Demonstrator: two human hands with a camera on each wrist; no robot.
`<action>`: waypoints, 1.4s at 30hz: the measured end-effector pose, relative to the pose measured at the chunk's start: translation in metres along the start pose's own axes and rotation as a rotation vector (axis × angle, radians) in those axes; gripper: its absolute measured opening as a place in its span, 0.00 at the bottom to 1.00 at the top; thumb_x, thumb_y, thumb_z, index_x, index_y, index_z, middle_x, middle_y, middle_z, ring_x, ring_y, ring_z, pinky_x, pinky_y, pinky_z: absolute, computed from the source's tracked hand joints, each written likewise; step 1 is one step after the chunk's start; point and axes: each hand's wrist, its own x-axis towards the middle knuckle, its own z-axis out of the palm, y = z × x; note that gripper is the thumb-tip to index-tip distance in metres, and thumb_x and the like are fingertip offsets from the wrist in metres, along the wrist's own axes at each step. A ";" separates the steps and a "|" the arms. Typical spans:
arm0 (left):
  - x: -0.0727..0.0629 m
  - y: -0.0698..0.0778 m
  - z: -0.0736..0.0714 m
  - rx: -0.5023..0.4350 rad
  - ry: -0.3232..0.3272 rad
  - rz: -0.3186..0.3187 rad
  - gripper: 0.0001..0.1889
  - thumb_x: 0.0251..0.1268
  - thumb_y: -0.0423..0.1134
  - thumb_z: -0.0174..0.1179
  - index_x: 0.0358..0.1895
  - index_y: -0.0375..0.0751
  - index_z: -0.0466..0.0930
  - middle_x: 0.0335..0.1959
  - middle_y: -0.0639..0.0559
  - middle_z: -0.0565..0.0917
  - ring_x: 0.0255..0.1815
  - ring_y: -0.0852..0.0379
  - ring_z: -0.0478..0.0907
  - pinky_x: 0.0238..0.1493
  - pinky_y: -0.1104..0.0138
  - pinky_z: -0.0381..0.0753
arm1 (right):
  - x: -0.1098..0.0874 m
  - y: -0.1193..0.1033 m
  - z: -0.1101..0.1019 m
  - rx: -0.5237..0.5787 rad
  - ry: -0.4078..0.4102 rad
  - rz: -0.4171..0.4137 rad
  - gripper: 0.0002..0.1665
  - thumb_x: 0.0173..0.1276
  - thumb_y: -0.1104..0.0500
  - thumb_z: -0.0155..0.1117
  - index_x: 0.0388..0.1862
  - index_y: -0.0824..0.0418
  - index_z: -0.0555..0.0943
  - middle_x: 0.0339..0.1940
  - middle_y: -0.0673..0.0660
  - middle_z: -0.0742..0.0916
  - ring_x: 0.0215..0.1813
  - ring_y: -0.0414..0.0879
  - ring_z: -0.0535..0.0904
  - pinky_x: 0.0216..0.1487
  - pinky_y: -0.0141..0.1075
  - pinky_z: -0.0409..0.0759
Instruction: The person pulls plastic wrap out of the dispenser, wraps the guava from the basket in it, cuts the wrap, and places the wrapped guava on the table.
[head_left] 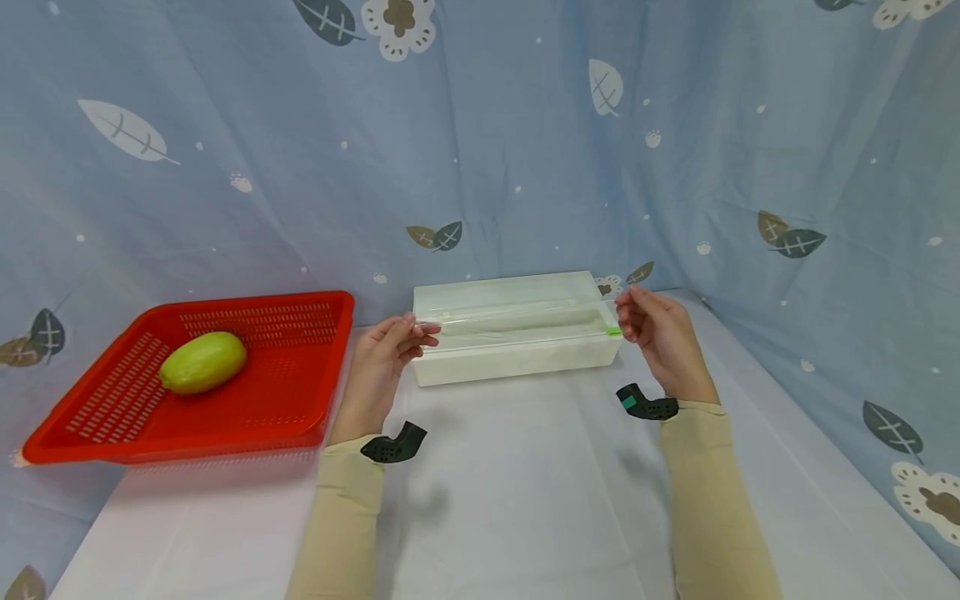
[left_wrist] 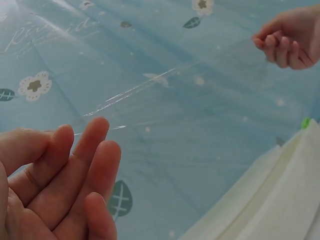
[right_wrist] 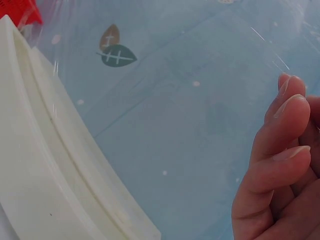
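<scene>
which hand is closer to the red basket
Left hand, just right of the red basket; the right hand is farther, by the right end of the white box.

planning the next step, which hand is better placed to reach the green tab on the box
Likely the right hand: it is beside the green tab; the left hand is near the other end of the white box. Both pinch clear film.

My left grip (head_left: 381, 362) and right grip (head_left: 663, 337) pinch clear film (head_left: 491, 315), stretched over the open white box (head_left: 517, 367). To my left, a red basket (head_left: 288, 404) on the surface (head_left: 532, 483) holds a yellow-green fruit (head_left: 202, 363).
</scene>
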 end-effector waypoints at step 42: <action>-0.003 0.010 0.002 0.038 0.051 0.015 0.15 0.63 0.44 0.54 0.31 0.32 0.77 0.40 0.42 0.81 0.42 0.47 0.75 0.43 0.63 0.70 | -0.002 -0.006 0.004 0.025 -0.006 -0.056 0.19 0.67 0.56 0.52 0.37 0.74 0.76 0.26 0.56 0.77 0.24 0.45 0.69 0.22 0.31 0.66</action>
